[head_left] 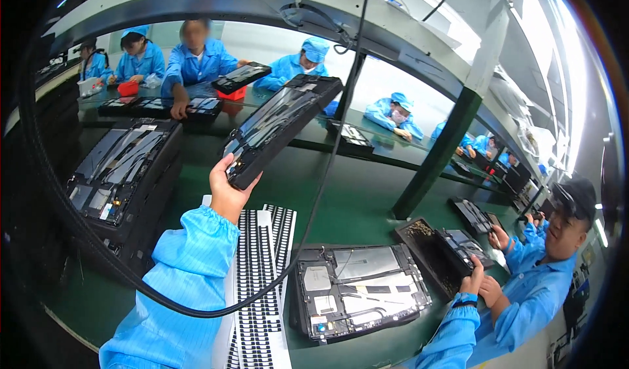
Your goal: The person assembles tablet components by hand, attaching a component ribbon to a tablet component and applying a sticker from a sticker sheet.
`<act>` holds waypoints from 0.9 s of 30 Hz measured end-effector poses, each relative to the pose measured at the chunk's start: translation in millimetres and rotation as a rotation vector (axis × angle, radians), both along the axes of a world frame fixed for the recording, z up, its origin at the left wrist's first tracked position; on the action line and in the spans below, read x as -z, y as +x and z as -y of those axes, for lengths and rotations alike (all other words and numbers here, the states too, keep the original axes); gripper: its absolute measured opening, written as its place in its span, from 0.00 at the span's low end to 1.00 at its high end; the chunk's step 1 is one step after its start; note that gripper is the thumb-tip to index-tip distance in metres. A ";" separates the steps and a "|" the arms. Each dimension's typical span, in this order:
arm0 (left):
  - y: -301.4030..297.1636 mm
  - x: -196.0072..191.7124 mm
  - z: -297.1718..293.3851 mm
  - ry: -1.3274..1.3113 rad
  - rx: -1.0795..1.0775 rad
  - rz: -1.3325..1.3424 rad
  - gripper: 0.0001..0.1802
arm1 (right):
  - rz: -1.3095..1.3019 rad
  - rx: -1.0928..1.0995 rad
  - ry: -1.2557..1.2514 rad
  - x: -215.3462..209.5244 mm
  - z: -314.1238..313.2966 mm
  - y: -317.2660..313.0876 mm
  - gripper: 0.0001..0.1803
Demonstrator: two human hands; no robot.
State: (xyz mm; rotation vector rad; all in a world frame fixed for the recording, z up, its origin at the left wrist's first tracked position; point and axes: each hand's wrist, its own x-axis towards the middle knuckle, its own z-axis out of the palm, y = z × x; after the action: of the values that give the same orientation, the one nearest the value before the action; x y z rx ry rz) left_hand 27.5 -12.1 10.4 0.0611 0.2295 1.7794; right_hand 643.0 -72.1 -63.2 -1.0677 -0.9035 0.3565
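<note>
My left hand (pixel 230 189) is closed on the lower end of a thick black tray (pixel 282 123), tilted up above the green bench. An opened flat electronic device with dark panels and cables shows in it. At the right, my right hand (pixel 470 277), with a black band at the wrist, grips the near edge of another opened flat device (pixel 462 244). This device is over the side of a dark open box (pixel 419 238) with brownish bits inside. A co-worker's hand (pixel 491 292) is close beside my right hand; whether it touches the device I cannot tell.
A stack of black trays (pixel 118 172) stands at the left. White strips with black pieces (pixel 262 290) lie mid-bench, beside another opened device (pixel 360 290). A black cable (pixel 314 212) loops across the view. A dark green post (pixel 439 153) rises behind. Several people in blue work beyond.
</note>
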 end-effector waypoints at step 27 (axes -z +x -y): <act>52.9 5.0 113.9 -0.091 0.011 -0.667 0.06 | 0.143 -0.287 -0.095 -78.7 86.7 -228.7 0.13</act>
State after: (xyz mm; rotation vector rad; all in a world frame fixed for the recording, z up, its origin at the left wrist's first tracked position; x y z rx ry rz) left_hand 80.5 -125.9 5.3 0.5927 0.7839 1.6846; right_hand 414.3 -158.8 15.5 -1.0616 -1.1822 0.5719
